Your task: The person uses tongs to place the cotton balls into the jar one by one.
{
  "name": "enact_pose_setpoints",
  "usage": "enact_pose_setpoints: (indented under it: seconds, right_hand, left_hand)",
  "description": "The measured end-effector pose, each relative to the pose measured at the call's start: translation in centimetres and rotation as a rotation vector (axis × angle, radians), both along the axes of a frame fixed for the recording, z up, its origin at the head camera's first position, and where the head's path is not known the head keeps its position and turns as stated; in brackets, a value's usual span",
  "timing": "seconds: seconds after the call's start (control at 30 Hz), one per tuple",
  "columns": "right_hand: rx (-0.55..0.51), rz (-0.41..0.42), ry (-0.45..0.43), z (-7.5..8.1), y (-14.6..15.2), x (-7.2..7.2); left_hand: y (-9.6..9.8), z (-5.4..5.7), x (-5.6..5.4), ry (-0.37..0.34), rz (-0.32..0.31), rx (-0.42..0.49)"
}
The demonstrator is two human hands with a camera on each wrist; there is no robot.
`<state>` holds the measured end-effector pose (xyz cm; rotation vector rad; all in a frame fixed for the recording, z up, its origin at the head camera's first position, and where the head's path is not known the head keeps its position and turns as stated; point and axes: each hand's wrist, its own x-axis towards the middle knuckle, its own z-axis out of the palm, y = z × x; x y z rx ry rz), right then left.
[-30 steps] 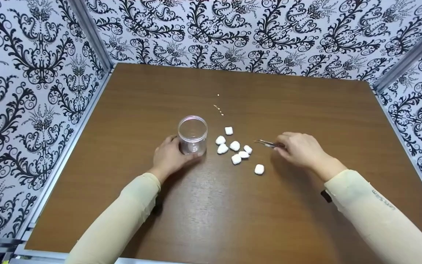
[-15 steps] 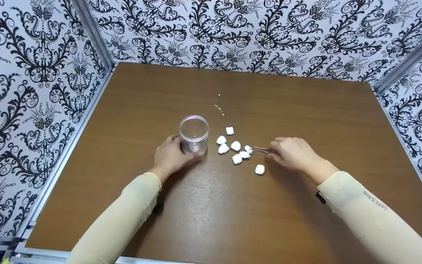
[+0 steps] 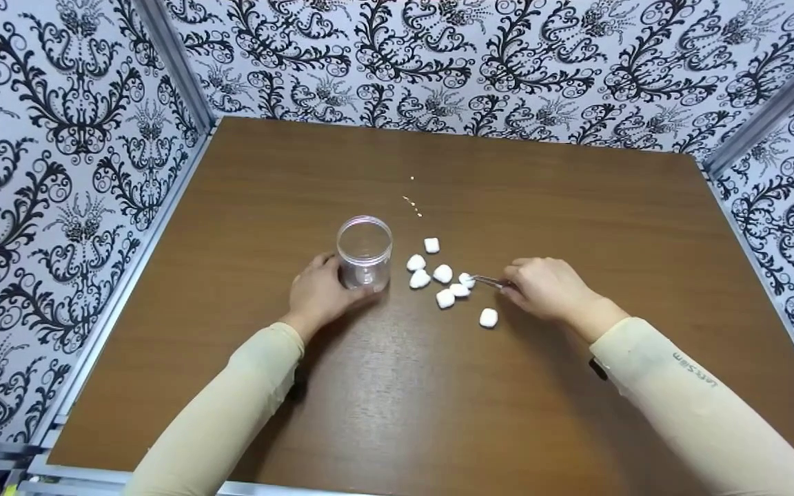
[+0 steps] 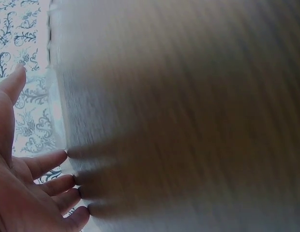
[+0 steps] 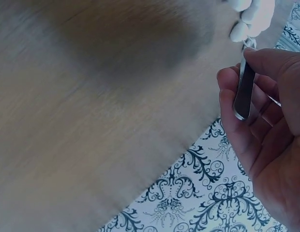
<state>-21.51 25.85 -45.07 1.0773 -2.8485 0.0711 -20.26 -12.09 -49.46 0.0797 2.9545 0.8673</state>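
In the head view my left hand (image 3: 322,291) holds a clear, open-topped jar (image 3: 367,271) upright on the table, thumb along its near side and fingers round its left. The left wrist view shows this hand's spread thumb and fingertips (image 4: 55,163). My right hand (image 3: 550,289) pinches metal tweezers (image 3: 488,280) between thumb and fingers. The tweezer tips are right at a small white marshmallow-like piece (image 3: 466,280) on the right of a loose group. In the right wrist view the tweezers' flat end (image 5: 244,99) lies over the curled fingers.
Several similar white pieces (image 3: 442,273) lie between jar and tweezers, with one (image 3: 489,317) apart toward the front. A short trail of tiny pale specks (image 3: 412,203) marks the brown table (image 3: 562,200) farther back. Patterned walls (image 3: 438,62) border the back and sides.
My right hand has moved left and slightly toward the front, bringing the tweezer tips from beyond the group onto the rightmost grouped piece. My left hand and the jar stay put.
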Motion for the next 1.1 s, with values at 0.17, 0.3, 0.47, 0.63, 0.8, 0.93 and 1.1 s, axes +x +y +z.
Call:
enact_pose_setpoints:
  seconds: [0.17,0.3,0.47,0.63,0.8,0.93,1.1]
  right_hand:
    - [0.002,0.010,0.024,-0.3,0.0,-0.2]
    - [-0.011,0.011,0.064,-0.6,0.1,-0.4]
    - [-0.015,0.013,0.117,-0.7,0.3,-0.5]
    - [-0.026,0.011,0.135,-0.1,0.5,-0.6]
    - [-0.041,0.018,0.157,0.5,0.8,-0.8]
    - [-0.054,0.040,0.167,0.8,0.9,-1.2]
    - [-0.061,0.068,0.198,1.7,0.6,-1.7]
  left_hand:
    - [-0.1,-0.1,0.0,-0.005,0.002,-0.004]
    - [-0.1,0.0,0.0,-0.004,0.005,-0.004]
    - [0.0,0.0,0.0,-0.003,0.004,-0.006]
    - [0.0,0.1,0.0,-0.002,0.001,-0.007]
    - [-0.2,0.1,0.1,0.007,0.006,-0.012]
    - [-0.2,0.1,0.1,0.003,0.008,-0.008]
    - [0.1,0.3,0.0,-0.002,0.007,-0.006]
